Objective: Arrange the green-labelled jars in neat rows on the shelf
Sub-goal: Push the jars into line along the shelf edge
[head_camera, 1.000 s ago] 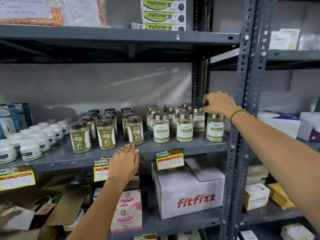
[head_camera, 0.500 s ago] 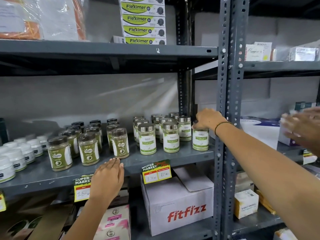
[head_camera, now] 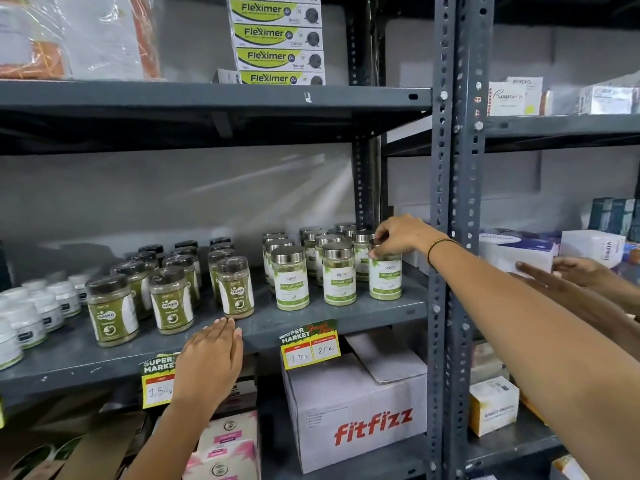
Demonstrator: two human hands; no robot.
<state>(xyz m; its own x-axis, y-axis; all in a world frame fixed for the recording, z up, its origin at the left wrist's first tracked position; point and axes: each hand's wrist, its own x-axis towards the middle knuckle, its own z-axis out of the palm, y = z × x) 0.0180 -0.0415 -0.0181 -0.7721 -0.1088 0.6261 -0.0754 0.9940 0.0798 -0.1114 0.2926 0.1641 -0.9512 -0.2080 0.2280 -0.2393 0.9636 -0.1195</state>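
Note:
Several green-labelled jars with silver lids [head_camera: 290, 280] stand in rows at the right end of the grey shelf [head_camera: 363, 317]. My right hand [head_camera: 398, 237] grips the lid of the front right jar [head_camera: 385, 277], which stands upright on the shelf. To the left stand several darker jars with black lids [head_camera: 235, 291]. My left hand [head_camera: 211, 362] lies flat, fingers together, on the shelf's front edge just below the nearest dark jar, holding nothing.
White tubs [head_camera: 31, 317] fill the shelf's left end. A grey upright post [head_camera: 453, 237] stands right of the jars. Another person's hands [head_camera: 568, 271] handle white boxes on the neighbouring shelf. A fitfizz carton [head_camera: 360, 420] sits below; Fleximer boxes [head_camera: 277, 39] are above.
My right hand stays on the front right jar's lid and has shifted it slightly. The view has moved closer. Another person's hands have come further into view at the right.

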